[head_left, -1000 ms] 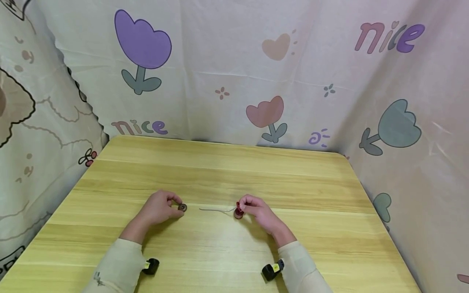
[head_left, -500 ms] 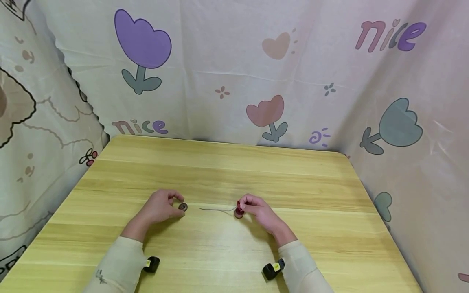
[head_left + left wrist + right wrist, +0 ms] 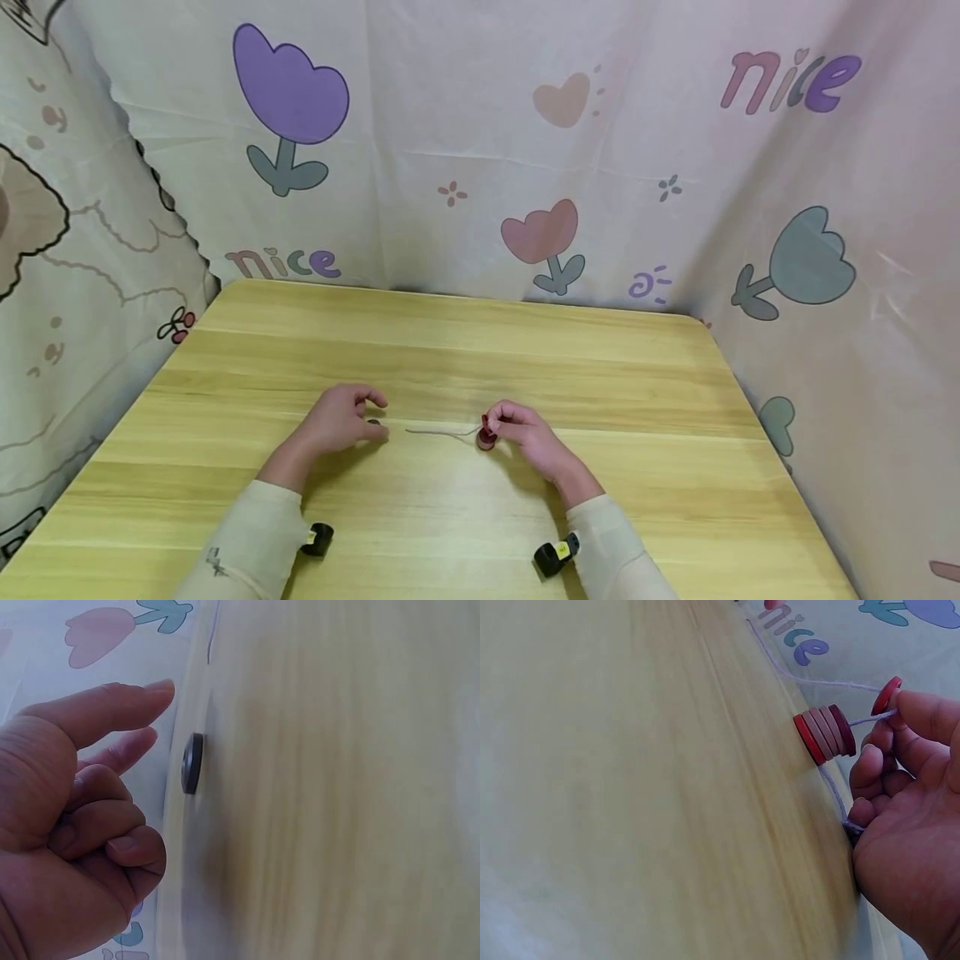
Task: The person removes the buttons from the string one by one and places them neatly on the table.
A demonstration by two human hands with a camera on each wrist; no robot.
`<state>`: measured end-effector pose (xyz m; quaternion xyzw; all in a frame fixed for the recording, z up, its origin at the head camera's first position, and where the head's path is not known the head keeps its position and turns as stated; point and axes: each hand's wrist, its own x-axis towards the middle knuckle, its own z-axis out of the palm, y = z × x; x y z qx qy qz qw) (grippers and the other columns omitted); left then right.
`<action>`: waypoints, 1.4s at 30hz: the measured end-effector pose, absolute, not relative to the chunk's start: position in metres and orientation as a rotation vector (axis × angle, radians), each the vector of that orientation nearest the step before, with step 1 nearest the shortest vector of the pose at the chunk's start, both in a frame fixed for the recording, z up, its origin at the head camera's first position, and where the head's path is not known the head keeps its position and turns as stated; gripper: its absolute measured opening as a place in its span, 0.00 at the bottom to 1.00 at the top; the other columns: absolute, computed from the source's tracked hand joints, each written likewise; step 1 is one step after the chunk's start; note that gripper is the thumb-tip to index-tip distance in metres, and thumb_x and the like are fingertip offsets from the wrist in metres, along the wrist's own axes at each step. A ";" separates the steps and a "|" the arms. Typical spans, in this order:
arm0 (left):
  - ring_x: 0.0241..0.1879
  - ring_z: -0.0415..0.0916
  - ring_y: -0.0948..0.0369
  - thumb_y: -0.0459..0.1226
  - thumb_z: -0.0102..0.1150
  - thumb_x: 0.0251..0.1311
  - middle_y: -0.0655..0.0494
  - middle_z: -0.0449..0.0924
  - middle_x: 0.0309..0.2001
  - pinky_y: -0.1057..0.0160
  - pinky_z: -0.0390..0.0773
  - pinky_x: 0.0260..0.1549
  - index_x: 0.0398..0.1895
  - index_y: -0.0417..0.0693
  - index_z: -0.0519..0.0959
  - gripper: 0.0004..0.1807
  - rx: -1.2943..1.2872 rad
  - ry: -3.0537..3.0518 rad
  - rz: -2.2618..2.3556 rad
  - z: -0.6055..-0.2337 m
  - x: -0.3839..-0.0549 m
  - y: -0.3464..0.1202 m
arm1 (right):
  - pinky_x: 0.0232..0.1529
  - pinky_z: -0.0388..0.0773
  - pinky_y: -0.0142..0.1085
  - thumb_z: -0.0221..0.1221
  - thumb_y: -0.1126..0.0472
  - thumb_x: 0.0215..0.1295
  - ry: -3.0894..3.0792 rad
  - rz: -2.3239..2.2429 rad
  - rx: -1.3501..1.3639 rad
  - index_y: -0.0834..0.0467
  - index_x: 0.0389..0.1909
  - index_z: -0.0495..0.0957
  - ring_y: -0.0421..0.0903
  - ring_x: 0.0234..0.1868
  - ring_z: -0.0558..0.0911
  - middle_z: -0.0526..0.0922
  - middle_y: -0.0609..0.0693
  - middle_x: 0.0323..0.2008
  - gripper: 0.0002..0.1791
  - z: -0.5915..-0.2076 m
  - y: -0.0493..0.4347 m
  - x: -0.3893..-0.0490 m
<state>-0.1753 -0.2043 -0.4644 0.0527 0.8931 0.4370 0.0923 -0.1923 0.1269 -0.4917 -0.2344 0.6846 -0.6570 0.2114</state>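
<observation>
A dark round button lies on the table, mostly hidden behind the thumb in the head view. My left hand is over it, thumb and index finger spread apart and holding nothing. Between the fingertips of my right hand is a red button with a pale string through it. Below those fingers a short stack of pink and red buttons is threaded on the same string. One loose end of the string stretches left across the table towards my left hand.
Both hands work over a pale wooden table. A printed cloth with flowers and lettering hangs behind it and along the sides. Black wrist cameras project inward from both sleeves.
My left hand has shifted a little to the right over the dark button, so its thumb now covers most of it. My right hand keeps its place with the red button.
</observation>
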 end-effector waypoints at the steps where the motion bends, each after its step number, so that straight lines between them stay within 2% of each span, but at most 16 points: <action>1: 0.17 0.57 0.61 0.34 0.76 0.49 0.57 0.58 0.18 0.59 0.66 0.23 0.46 0.40 0.82 0.20 0.170 2.653 1.296 -0.464 -0.176 -0.203 | 0.53 0.72 0.47 0.50 0.63 0.75 1.902 -1.828 -0.648 0.72 0.38 0.71 0.56 0.42 0.80 0.79 0.67 0.37 0.13 -0.492 0.127 -0.192; 15: 0.16 0.51 0.62 0.36 0.75 0.52 0.59 0.55 0.17 0.61 0.62 0.21 0.47 0.41 0.82 0.19 0.255 2.600 1.338 -0.459 -0.184 -0.176 | 0.55 0.70 0.49 0.50 0.62 0.76 1.919 -1.824 -0.618 0.72 0.40 0.71 0.60 0.45 0.79 0.79 0.69 0.39 0.14 -0.490 0.128 -0.191; 29: 0.17 0.54 0.62 0.35 0.74 0.53 0.59 0.57 0.17 0.61 0.64 0.24 0.45 0.40 0.82 0.17 0.380 2.526 1.368 -0.462 -0.189 -0.148 | 0.54 0.71 0.47 0.50 0.61 0.76 1.889 -1.850 -0.619 0.73 0.39 0.70 0.59 0.43 0.79 0.78 0.70 0.38 0.14 -0.489 0.126 -0.192; 36: 0.18 0.54 0.62 0.34 0.74 0.53 0.59 0.56 0.17 0.60 0.64 0.26 0.44 0.41 0.83 0.15 0.403 2.521 1.349 -0.463 -0.189 -0.136 | 0.53 0.71 0.44 0.50 0.63 0.76 1.872 -1.867 -0.617 0.72 0.39 0.71 0.57 0.42 0.78 0.78 0.66 0.36 0.13 -0.490 0.126 -0.193; 42: 0.17 0.54 0.62 0.35 0.73 0.54 0.60 0.57 0.17 0.61 0.63 0.25 0.44 0.42 0.83 0.14 0.431 2.513 1.327 -0.463 -0.191 -0.127 | 0.53 0.72 0.44 0.50 0.64 0.75 1.860 -1.876 -0.624 0.73 0.39 0.71 0.57 0.42 0.79 0.78 0.69 0.37 0.13 -0.489 0.125 -0.193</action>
